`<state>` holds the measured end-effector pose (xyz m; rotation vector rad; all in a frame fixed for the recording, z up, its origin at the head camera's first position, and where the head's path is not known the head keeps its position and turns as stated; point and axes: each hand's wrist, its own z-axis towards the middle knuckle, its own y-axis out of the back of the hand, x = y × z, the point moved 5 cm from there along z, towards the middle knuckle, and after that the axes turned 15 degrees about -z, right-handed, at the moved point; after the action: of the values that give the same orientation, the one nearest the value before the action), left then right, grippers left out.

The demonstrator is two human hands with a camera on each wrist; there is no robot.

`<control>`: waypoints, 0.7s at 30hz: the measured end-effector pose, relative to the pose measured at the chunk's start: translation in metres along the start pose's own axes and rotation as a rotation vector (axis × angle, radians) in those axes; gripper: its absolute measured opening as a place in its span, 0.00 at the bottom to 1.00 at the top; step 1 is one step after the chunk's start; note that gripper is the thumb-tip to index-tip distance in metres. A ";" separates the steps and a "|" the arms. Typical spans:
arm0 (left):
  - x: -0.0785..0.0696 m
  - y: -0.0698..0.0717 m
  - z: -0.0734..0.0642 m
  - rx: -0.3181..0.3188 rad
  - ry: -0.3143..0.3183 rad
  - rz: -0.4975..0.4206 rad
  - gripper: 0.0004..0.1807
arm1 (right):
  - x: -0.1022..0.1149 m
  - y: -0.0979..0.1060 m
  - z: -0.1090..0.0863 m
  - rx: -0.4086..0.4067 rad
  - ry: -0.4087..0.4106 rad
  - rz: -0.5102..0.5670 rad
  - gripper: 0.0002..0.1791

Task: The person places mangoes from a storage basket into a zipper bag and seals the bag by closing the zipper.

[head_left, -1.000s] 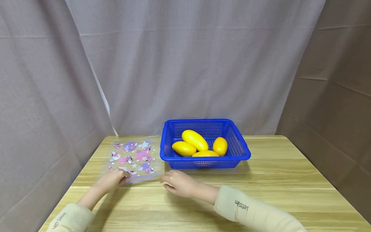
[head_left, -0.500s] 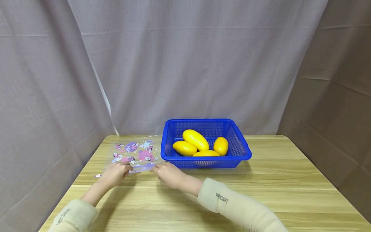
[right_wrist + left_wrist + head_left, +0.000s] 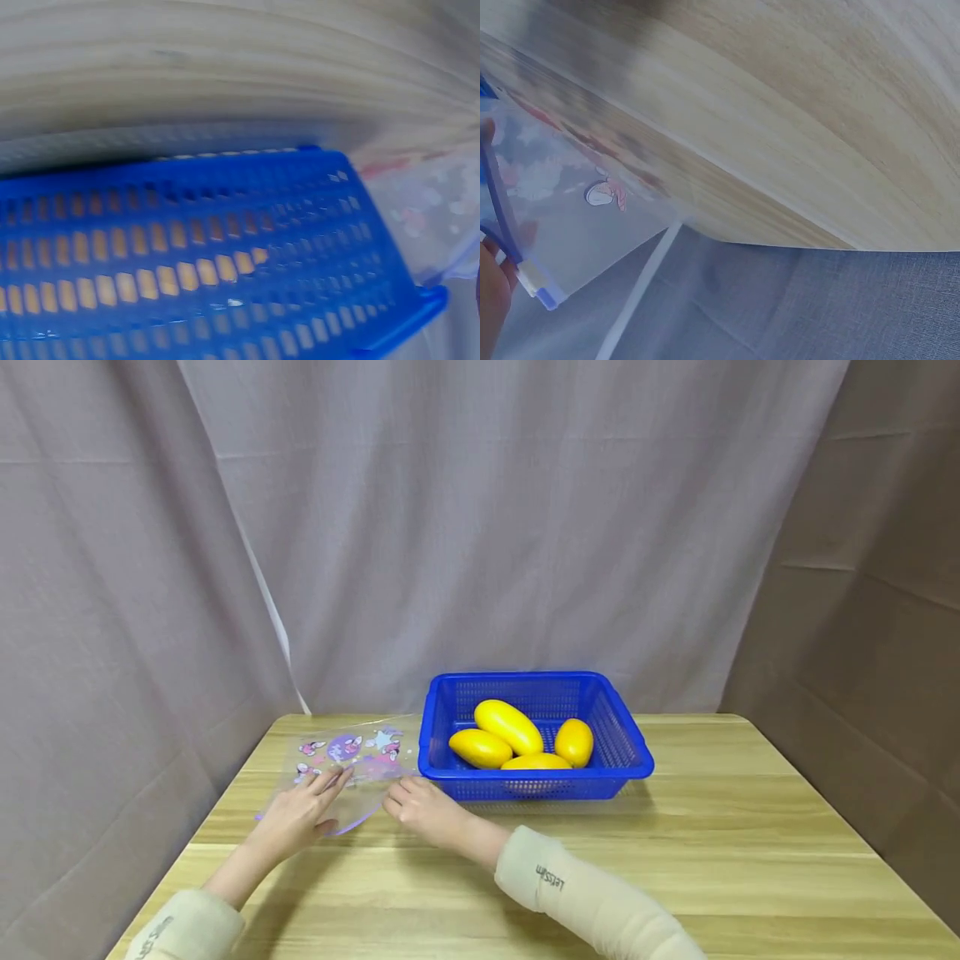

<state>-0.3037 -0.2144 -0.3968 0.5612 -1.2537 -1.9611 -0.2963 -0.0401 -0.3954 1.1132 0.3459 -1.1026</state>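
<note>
A clear plastic slider bag (image 3: 345,747) with pink and purple cartoon prints lies on the table, left of the basket. Its purple-edged mouth faces the person and bows apart. My left hand (image 3: 296,814) is at that mouth, fingers extended over the bag and thumb near the front edge. In the left wrist view, the fingers (image 3: 493,281) show beside the purple edge, near the white slider (image 3: 531,276). My right hand (image 3: 423,810) pinches the right end of the mouth with curled fingers, close to the basket's front left corner.
A blue plastic basket (image 3: 536,773) holds several yellow mangoes (image 3: 508,727); its slotted wall (image 3: 187,217) fills much of the right wrist view. The wooden table (image 3: 675,877) ends at grey curtains (image 3: 525,527) behind and at both sides.
My right hand has moved left and taken the bag's right edge. The left hand's fingers have straightened from a curled grip, and the bag's mouth has spread apart.
</note>
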 end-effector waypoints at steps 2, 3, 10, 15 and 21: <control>-0.001 -0.002 -0.002 0.015 0.015 -0.005 0.48 | 0.002 0.006 0.004 -0.022 0.000 -0.013 0.11; -0.001 -0.002 -0.002 0.011 0.009 -0.003 0.50 | 0.003 0.006 0.007 0.002 -0.005 -0.015 0.12; -0.004 0.005 -0.005 -0.123 -0.135 0.092 0.52 | 0.008 -0.002 0.018 0.106 -0.107 -0.156 0.10; -0.003 0.009 -0.013 -0.227 -0.198 0.183 0.40 | 0.010 -0.007 0.024 0.052 -0.216 -0.307 0.15; -0.002 0.013 -0.023 -0.247 -0.203 0.232 0.38 | 0.008 -0.008 0.026 0.076 -0.241 -0.309 0.16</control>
<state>-0.2820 -0.2302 -0.3947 0.0897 -1.1175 -1.9705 -0.3063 -0.0662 -0.3933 0.9997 0.2926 -1.5183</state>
